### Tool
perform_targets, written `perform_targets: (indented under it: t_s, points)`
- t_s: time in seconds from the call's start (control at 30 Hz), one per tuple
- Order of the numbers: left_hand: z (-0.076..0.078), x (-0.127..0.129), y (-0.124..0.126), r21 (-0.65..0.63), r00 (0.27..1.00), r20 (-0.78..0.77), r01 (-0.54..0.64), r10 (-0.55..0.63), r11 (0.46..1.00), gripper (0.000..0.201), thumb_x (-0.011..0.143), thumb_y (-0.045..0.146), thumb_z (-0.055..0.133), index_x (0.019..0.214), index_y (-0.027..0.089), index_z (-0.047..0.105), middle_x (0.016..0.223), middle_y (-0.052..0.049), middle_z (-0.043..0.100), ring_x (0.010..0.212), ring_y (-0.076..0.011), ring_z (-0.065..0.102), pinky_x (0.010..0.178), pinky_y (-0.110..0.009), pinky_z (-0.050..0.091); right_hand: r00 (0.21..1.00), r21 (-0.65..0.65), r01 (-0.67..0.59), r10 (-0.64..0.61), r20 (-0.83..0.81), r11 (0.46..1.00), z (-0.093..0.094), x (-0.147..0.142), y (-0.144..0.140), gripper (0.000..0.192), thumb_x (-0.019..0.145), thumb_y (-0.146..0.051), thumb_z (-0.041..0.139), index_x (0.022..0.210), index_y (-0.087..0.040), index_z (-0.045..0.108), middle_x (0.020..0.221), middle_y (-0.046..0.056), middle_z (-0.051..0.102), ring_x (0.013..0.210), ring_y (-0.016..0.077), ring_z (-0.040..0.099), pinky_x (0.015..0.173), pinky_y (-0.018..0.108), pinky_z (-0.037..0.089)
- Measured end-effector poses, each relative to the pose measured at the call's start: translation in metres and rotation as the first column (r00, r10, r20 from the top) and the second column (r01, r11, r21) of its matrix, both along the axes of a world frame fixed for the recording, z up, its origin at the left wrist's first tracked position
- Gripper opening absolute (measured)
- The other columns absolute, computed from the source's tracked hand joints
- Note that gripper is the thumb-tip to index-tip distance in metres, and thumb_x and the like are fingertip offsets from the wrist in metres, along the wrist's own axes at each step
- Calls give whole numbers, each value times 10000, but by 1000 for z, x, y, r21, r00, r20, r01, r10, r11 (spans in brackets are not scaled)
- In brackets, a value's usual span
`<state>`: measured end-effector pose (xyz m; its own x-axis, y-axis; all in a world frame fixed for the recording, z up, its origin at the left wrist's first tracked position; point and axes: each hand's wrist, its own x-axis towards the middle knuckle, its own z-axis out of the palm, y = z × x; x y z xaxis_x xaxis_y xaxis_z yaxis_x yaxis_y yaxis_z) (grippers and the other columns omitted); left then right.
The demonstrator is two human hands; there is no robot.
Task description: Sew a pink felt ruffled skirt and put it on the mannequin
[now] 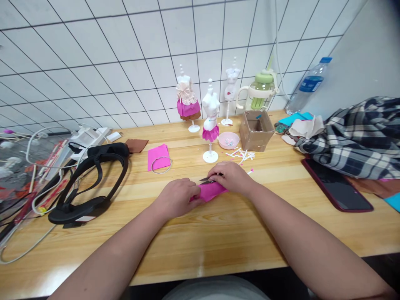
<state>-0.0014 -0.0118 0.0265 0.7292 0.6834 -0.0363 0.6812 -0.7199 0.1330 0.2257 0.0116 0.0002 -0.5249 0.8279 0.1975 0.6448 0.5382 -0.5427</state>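
Observation:
A bright pink piece of fabric (211, 191) lies low over the wooden table between my two hands. Its left end is pinched in my left hand (180, 196). My right hand (231, 178) is closed around a small pair of dark scissors (205, 181), whose blades point left along the fabric's upper edge. The handles are mostly hidden under my fingers. Just beyond stands a small white dress form (211, 106) with a pink ruffled skirt (210, 132).
Behind are two more dress forms (188, 93) (231, 81), a pink bowl (228, 140), a cardboard box (257, 131) and paper scraps (245, 155). A black headset (90, 200) and pink sheet (158, 156) lie left; a phone (337, 185) and plaid cloth (359, 137) lie right.

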Motion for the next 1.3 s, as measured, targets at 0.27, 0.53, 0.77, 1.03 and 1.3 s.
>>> perform_targets:
  t_s: [0.27,0.53,0.77,1.03,1.3]
  points:
    - [-7,1,7,48,989,-23,-148,149,988,226,839,419,640,752,216,593,759,-21,649,762,-207,577,619,-304,372,966,147,113,-143,217,983,-9,-10,2,149,895,-324,628,922,-211,720,923,49,704,918,203,588,819,317,390]
    - [-14,-4,14,60,962,109,-256,249,965,301,802,490,667,738,209,580,779,-24,630,788,-212,548,703,-327,394,955,252,218,-260,146,943,-8,-7,5,173,880,-360,647,948,-206,689,982,70,661,957,217,553,826,318,387]
    - [-14,-8,17,54,935,61,-352,349,934,325,864,506,560,729,213,599,764,-29,658,793,-233,583,759,-387,354,954,-60,70,-49,296,996,8,13,-2,101,817,-286,654,900,-229,668,852,12,698,765,172,593,593,262,316]
    - [-11,-26,29,44,903,85,-425,420,904,289,865,496,553,815,237,670,860,-40,694,891,-262,602,805,-430,331,976,-356,108,-31,218,928,6,33,3,70,777,-196,610,808,-213,671,799,-10,706,694,135,590,572,221,347]
    - [-4,-78,53,227,808,-19,-571,589,789,238,866,352,524,999,262,701,1093,-100,655,1061,-355,534,814,-491,334,966,-31,234,-229,121,972,21,26,2,156,858,-322,565,764,-228,646,687,-33,657,638,123,550,556,238,296]
